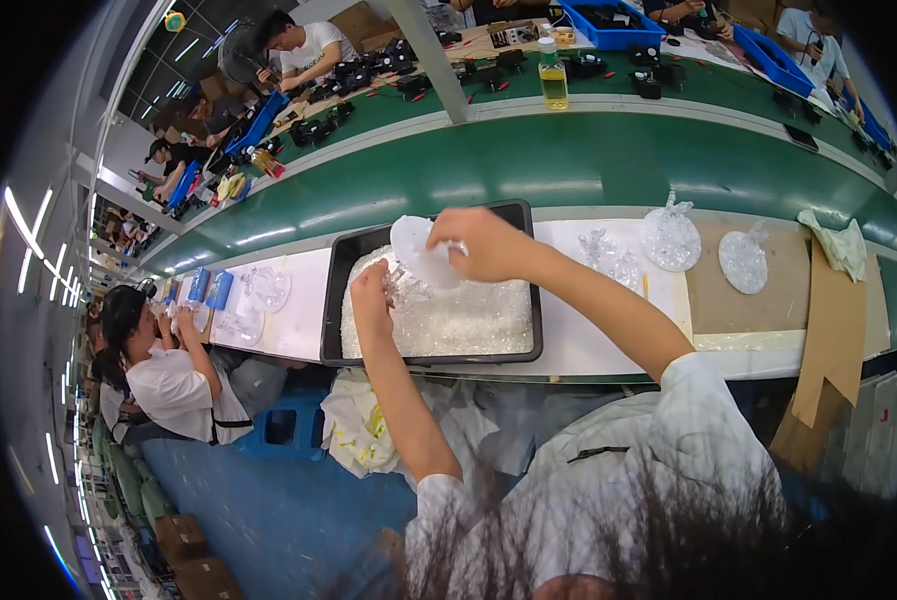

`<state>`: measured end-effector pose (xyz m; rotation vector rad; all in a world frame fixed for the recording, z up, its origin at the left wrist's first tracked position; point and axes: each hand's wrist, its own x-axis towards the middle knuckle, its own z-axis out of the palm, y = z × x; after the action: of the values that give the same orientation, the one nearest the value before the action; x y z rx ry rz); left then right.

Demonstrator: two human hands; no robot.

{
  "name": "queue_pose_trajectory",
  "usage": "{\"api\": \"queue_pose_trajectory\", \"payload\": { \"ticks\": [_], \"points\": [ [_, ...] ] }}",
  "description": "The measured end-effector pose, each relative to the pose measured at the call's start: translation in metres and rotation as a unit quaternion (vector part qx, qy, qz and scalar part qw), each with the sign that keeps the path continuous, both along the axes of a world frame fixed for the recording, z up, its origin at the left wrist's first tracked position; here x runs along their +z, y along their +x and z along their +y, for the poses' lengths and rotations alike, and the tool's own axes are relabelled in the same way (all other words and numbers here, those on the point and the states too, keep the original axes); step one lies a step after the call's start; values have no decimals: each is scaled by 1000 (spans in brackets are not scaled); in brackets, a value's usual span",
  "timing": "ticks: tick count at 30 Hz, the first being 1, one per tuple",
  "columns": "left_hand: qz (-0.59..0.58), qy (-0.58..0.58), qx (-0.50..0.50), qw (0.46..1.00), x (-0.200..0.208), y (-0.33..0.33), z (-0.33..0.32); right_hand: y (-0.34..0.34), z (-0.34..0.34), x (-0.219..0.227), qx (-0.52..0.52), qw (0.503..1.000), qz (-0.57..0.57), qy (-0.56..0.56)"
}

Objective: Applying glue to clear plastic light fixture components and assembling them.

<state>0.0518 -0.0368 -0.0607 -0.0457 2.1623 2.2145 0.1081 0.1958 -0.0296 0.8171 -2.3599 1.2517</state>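
A black tray [535,330] holds a heap of clear-white glittery bits [448,325]. Over its far part is a round, whitish translucent disc-like piece [413,245], tilted. My right hand [483,245] is closed on the right side of this piece, its fingers bent around the edge. My left hand [372,300] is above the tray's left part, fingers pinched together close to the piece's lower left edge. What those left fingers hold, if anything, is too small to make out.
Round clear glittery pieces [671,238] lie to the right, one on a brown board [718,300]. A co-worker [173,385] sits at left beside more clear pieces [266,288]. A green shelf edge [368,170] runs behind the tray. Beyond stand a bottle [553,75] and blue bins [613,25].
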Motion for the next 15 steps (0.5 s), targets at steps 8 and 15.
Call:
{"api": "queue_pose_trajectory", "payload": {
  "ticks": [8,15],
  "points": [
    [0,52,4,999,-9,-4,-3,2,1,13,-48,991,-70,-107],
    [16,70,-14,997,-8,-1,-3,2,1,4,-33,996,35,-74]
  ]
}}
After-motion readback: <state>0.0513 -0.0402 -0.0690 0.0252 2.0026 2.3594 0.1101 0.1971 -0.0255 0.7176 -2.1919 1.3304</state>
